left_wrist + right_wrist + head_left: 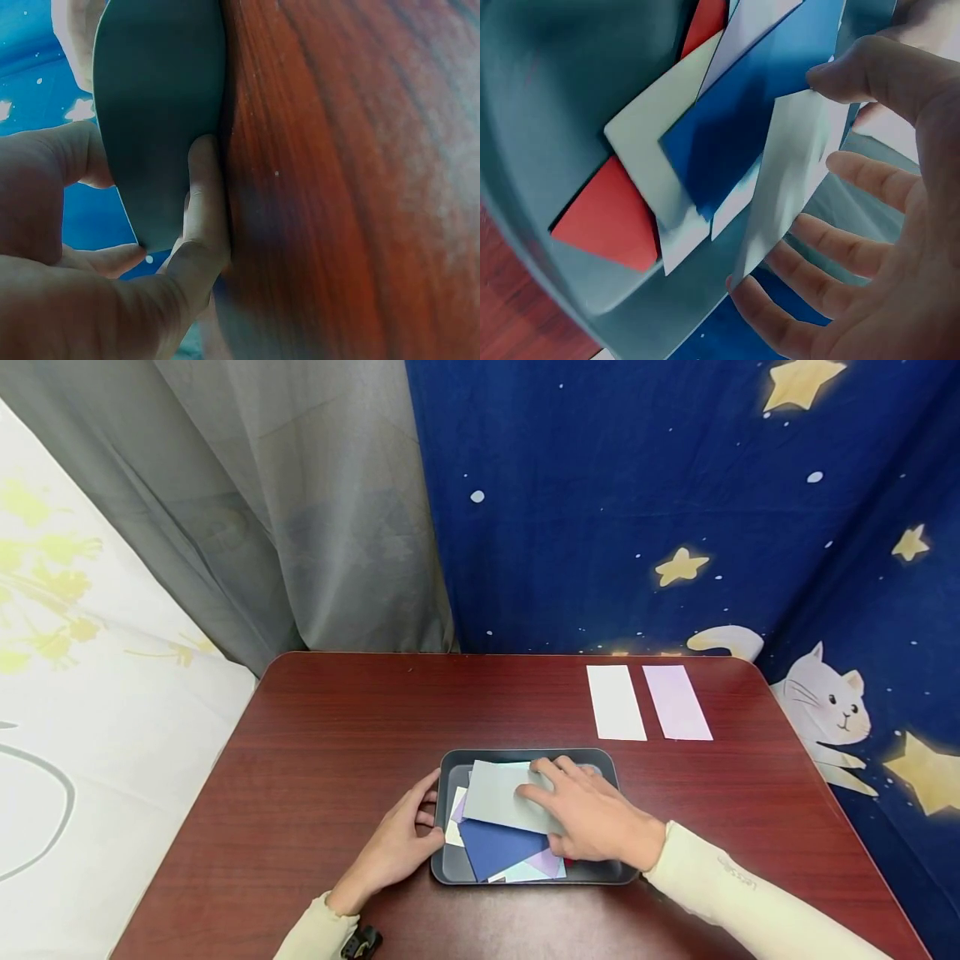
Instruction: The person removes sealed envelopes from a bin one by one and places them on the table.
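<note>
A dark grey tray (453, 864) holds a loose pile of coloured paper cards. My left hand (393, 843) grips the tray's left end, its fingers and thumb at the wall (161, 97). Over the tray's right half, my right hand (596, 814) pinches a pale grey card (498, 793) between thumb and fingers. In the right wrist view this card (780, 165) tilts up from the pile. Below it lie a blue card (491, 847), a red card (615, 217), a cream card (656, 127) and a lilac card (746, 34), overlapping at different angles.
Beyond the tray, a white card (617, 702) and a lilac card (677, 702) lie side by side on the reddish-brown table (337, 718). A grey curtain (337, 527) and a blue starry curtain (562, 527) hang behind the table's far edge.
</note>
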### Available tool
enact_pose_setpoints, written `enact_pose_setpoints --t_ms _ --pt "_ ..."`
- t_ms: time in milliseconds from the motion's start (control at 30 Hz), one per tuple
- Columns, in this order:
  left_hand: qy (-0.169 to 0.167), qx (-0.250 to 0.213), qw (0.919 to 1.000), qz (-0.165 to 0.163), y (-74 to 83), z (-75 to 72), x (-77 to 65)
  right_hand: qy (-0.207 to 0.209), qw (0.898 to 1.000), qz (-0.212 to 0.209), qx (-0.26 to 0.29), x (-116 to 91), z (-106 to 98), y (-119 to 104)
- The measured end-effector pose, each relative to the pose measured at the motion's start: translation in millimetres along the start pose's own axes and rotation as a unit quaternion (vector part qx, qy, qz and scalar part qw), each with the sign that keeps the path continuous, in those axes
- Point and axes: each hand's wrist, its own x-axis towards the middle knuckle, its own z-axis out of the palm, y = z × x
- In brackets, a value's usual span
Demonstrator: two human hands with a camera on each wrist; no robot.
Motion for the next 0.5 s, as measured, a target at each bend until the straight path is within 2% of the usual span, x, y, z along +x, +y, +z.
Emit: enact_pose_setpoints --t_ms 500 --pt "0.000 0.004 1.0000 0.004 -1.2 -0.2 0.8 0.037 0.999 0.034 0.001 -5.8 -6.3 28.4"
